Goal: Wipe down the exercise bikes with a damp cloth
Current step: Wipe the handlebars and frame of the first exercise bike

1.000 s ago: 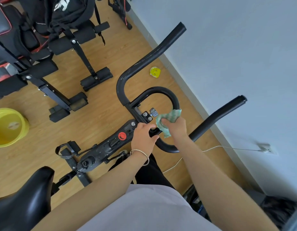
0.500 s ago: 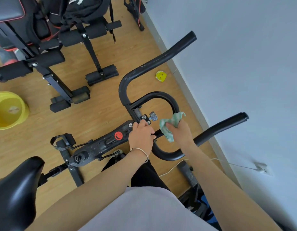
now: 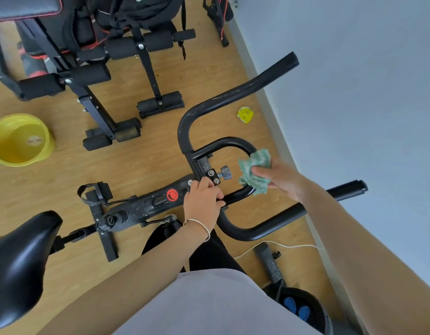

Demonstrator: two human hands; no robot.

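Note:
A black exercise bike stands below me, its handlebar [image 3: 235, 93] curving up toward the wall and its inner loop bar [image 3: 223, 142] at the middle. My left hand [image 3: 204, 201] grips the handlebar stem where the loop bar joins the frame [image 3: 146, 204]. My right hand [image 3: 281, 177] holds a crumpled green cloth [image 3: 255, 171] against the right bend of the loop bar. The black saddle [image 3: 18, 259] shows at the lower left.
A yellow basin [image 3: 20, 140] sits on the wooden floor at left. A black weight bench [image 3: 93, 68] with padded rollers stands behind the bike. A small yellow object [image 3: 245, 114] lies near the grey wall [image 3: 354, 93]. A white cord [image 3: 276, 245] crosses the floor.
My right hand has carried the cloth outward from the stem to the right bend of the loop bar. My left hand keeps its grip. The view has shifted slightly.

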